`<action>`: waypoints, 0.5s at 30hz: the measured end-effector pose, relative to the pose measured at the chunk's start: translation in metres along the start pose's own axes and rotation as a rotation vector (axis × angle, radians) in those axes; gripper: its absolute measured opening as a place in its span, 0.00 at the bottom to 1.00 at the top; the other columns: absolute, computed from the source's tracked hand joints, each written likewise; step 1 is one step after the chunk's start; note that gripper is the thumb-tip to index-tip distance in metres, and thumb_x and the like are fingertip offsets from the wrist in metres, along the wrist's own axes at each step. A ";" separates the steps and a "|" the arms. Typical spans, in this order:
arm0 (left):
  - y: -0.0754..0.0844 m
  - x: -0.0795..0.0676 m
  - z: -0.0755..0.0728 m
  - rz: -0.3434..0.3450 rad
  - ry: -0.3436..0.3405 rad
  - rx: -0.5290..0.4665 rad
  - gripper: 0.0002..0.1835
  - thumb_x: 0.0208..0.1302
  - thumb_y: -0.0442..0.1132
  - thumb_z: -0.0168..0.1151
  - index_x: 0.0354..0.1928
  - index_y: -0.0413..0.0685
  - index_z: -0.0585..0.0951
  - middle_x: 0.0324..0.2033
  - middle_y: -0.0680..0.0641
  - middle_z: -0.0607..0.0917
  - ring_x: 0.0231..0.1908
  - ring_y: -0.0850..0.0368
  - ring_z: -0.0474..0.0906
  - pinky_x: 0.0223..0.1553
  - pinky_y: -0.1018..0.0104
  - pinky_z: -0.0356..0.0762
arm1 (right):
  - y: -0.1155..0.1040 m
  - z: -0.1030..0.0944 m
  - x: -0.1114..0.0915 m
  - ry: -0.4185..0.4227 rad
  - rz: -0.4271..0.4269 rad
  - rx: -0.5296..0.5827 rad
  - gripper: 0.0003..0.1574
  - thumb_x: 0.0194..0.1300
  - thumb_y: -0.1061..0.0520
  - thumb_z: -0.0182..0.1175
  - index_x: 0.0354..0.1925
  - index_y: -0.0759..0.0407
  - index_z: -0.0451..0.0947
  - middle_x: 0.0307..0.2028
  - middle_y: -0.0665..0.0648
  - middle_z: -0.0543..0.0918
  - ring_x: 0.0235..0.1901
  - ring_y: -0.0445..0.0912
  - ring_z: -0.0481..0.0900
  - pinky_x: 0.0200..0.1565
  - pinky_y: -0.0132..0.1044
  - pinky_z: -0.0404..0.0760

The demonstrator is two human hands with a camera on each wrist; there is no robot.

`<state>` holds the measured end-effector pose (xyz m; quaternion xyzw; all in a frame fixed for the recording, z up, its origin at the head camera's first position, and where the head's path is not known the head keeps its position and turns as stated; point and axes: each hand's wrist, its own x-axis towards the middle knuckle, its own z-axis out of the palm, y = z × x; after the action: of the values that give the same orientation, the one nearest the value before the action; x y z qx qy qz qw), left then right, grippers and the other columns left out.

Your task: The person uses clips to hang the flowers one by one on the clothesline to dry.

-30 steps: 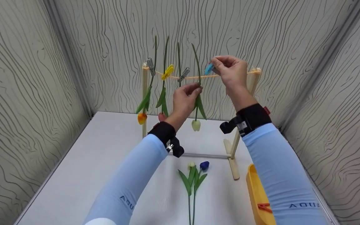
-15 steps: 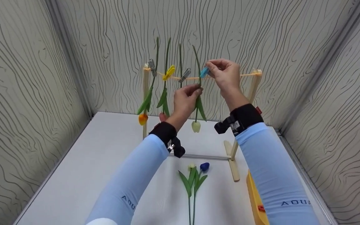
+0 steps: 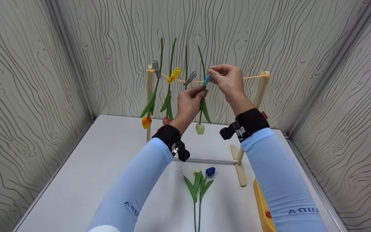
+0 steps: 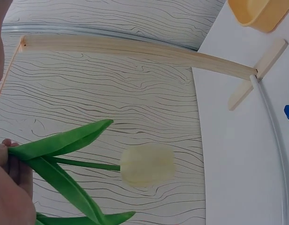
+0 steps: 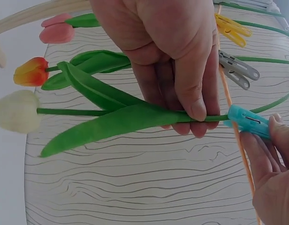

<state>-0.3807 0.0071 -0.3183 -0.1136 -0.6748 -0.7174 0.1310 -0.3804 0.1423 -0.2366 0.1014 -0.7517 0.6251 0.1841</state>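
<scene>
My left hand (image 3: 189, 102) pinches the green stem of a white tulip (image 3: 200, 129), which hangs head down beside an orange string (image 3: 251, 77). Between thumb and fingers, my right hand (image 3: 228, 80) holds a blue clothespin (image 5: 250, 122) by its handle end. In the right wrist view the clothespin's jaws sit over both the stem and the string, just above the left fingertips. Further left along the string, a grey clothespin (image 3: 190, 78), a yellow clothespin (image 3: 174, 75) and another grey clothespin (image 3: 156, 69) each hold a stem. An orange tulip (image 3: 146, 122) and a pink tulip (image 5: 57, 29) hang there.
Wooden posts (image 3: 261, 91) carry the string, with a foot (image 3: 241, 170) and a crossbar (image 3: 211, 160) below. On the white table (image 3: 85, 167) lie a blue tulip (image 3: 210, 171) and a pale tulip (image 3: 197, 171). A yellow container (image 3: 262, 209) stands at right, partly behind my right arm.
My right hand has moved left and slightly down, bringing the blue clothespin from beside the stem onto it and the string. My left hand keeps its pinch on the tulip stem.
</scene>
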 end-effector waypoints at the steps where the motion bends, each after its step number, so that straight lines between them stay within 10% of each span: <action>1: 0.000 0.000 0.000 0.001 0.000 0.003 0.14 0.79 0.34 0.64 0.61 0.42 0.89 0.53 0.43 0.94 0.55 0.53 0.92 0.58 0.65 0.90 | 0.000 0.000 -0.001 -0.002 0.002 -0.007 0.09 0.76 0.60 0.68 0.50 0.64 0.89 0.40 0.49 0.87 0.42 0.40 0.89 0.54 0.30 0.91; 15: 0.000 -0.014 -0.003 0.038 0.011 0.059 0.19 0.82 0.37 0.62 0.69 0.45 0.84 0.64 0.44 0.90 0.65 0.52 0.87 0.67 0.60 0.86 | -0.002 -0.001 -0.007 -0.032 0.013 -0.100 0.20 0.78 0.58 0.67 0.63 0.64 0.84 0.56 0.58 0.89 0.58 0.47 0.88 0.63 0.34 0.88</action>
<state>-0.3675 0.0050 -0.3229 -0.1186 -0.6927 -0.6950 0.1518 -0.3734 0.1427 -0.2375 0.0973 -0.7855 0.5862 0.1729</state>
